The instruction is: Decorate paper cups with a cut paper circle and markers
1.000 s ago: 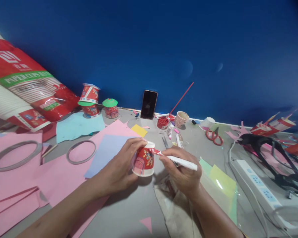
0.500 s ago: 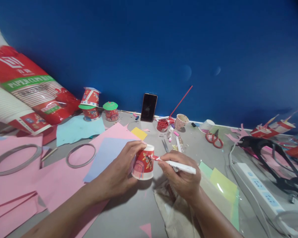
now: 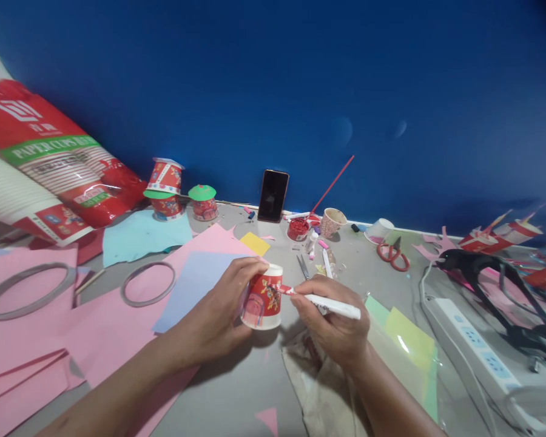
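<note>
My left hand (image 3: pixel 225 303) is wrapped around the left side of a red and white paper cup (image 3: pixel 273 297), which is held bottom-up above the table. The cup carries a printed flower pattern and a pink drawn patch on its lower left. Between thumb and fingers of my right hand (image 3: pixel 337 315) is a white marker (image 3: pixel 334 305) with a red tip end. That tip is at the right side of the cup; whether it touches the surface I cannot tell. A crumpled beige cloth (image 3: pixel 323 385) lies beneath my right hand.
Pink sheets (image 3: pixel 104 340) and a blue sheet (image 3: pixel 191 285) cover the left. At the back stand decorated cups (image 3: pixel 204 206) and a phone (image 3: pixel 273 196). Red-handled scissors (image 3: pixel 394 254), a power strip (image 3: pixel 477 346) and a black strapped frame (image 3: pixel 495 291) are to the right.
Almost nothing differs. The view has shifted very slightly, and the marker's rear end sits a few pixels further right. Both hands keep their hold.
</note>
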Tool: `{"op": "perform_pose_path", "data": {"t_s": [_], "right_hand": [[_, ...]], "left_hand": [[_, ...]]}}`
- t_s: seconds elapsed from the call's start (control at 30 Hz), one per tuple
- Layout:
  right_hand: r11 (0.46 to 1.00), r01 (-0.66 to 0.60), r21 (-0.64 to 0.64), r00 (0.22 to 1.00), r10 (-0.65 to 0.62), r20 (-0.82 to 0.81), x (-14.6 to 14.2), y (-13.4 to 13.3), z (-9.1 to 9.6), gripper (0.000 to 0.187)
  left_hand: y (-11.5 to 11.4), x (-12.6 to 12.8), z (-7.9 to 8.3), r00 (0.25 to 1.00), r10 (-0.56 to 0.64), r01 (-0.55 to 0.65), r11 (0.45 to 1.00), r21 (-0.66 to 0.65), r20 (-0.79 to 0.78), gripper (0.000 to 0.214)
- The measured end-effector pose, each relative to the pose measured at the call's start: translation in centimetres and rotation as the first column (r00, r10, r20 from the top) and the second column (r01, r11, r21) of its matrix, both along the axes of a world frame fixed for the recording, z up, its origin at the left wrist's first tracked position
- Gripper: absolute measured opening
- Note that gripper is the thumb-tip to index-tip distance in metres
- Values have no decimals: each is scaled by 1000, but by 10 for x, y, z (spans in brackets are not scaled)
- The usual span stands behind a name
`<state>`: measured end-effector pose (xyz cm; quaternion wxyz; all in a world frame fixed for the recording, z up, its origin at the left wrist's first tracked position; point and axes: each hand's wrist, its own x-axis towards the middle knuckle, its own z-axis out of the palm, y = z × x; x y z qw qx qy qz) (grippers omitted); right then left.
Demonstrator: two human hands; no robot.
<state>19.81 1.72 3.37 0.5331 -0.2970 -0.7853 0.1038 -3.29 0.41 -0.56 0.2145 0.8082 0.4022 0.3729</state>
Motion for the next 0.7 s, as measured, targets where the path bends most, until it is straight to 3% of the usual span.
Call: {"op": "perform_pose_path", "data": {"t_s": [0.23, 0.7], "right_hand": [[998, -32, -51, 999, 32, -2, -1, -2, 1, 13], [999, 34, 14, 999, -34, -8, 1, 0, 1, 16]], "left_hand": [[2, -1, -1, 1000, 15, -15, 1000, 2, -2, 77], [-1, 0, -1, 1000, 0, 0, 1000, -25, 6, 79]]}}
